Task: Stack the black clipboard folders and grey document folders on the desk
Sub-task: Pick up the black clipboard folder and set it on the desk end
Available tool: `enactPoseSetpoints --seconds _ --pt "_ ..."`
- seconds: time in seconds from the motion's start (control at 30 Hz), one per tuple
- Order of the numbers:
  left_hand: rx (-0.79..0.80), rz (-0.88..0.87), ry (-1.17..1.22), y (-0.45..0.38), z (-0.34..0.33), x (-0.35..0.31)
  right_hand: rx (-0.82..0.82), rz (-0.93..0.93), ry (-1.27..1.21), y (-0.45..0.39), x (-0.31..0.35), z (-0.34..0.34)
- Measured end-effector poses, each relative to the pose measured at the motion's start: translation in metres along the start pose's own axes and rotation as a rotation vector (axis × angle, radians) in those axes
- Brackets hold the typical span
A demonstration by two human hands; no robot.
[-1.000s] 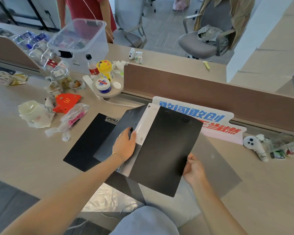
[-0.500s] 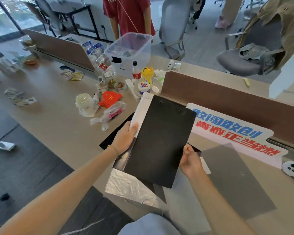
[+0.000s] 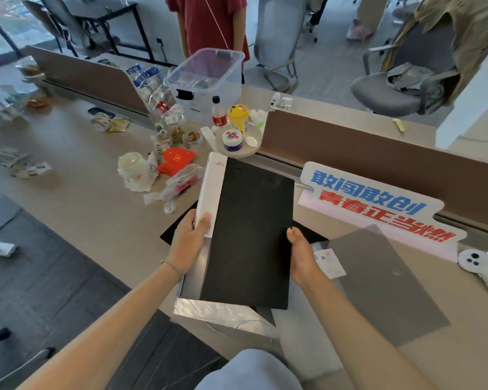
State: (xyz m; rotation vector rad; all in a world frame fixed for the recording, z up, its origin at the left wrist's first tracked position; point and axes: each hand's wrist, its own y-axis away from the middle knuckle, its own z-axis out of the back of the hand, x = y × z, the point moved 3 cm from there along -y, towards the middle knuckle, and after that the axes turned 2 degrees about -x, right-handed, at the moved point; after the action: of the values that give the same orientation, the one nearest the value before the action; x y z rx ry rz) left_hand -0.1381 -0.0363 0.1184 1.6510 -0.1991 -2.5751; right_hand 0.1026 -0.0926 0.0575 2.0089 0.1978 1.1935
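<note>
I hold a stack of folders above the desk's front edge: a black clipboard folder [image 3: 251,232] on top, a white-spined document folder [image 3: 210,190] under it along its left side. My left hand [image 3: 188,243] grips the stack's left edge, thumb on the white spine. My right hand [image 3: 300,253] grips the right edge. Another black folder [image 3: 178,228] lies flat on the desk beneath, mostly hidden. A grey document folder [image 3: 383,280] lies flat to the right.
Left of the stack lie crumpled bags [image 3: 178,187], a red carton [image 3: 176,160] and a white cup [image 3: 131,167]. Behind stand a round tray with jars [image 3: 235,139], a clear bin [image 3: 206,77], a brown divider [image 3: 378,159] and a printed sign [image 3: 378,204]. A person in red [image 3: 209,21] stands beyond.
The held stack has turned from slanted to nearly square with the desk and been drawn together. My left hand shifted onto the white spine; the view rose and pulled back.
</note>
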Motion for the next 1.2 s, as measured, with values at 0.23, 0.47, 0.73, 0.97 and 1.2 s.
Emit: enactPoseSetpoints --seconds 0.23,0.47,0.73,0.97,1.2 --pt "0.104 -0.040 -0.052 0.002 -0.055 -0.014 -0.105 0.149 0.049 0.004 0.001 0.062" --pt "0.346 0.002 0.011 0.008 -0.153 -0.023 -0.299 0.298 -0.007 0.034 0.018 0.148" --pt "0.587 0.011 -0.105 0.055 -0.275 -0.042 -0.575 0.373 -0.008 0.066 0.019 0.272" --pt "0.795 -0.067 -0.236 0.112 -0.371 -0.052 -0.782 0.318 0.024 0.100 0.006 0.380" --pt "0.871 -0.059 -0.368 0.159 -0.459 -0.040 -0.899 0.279 0.137 0.110 -0.013 0.473"
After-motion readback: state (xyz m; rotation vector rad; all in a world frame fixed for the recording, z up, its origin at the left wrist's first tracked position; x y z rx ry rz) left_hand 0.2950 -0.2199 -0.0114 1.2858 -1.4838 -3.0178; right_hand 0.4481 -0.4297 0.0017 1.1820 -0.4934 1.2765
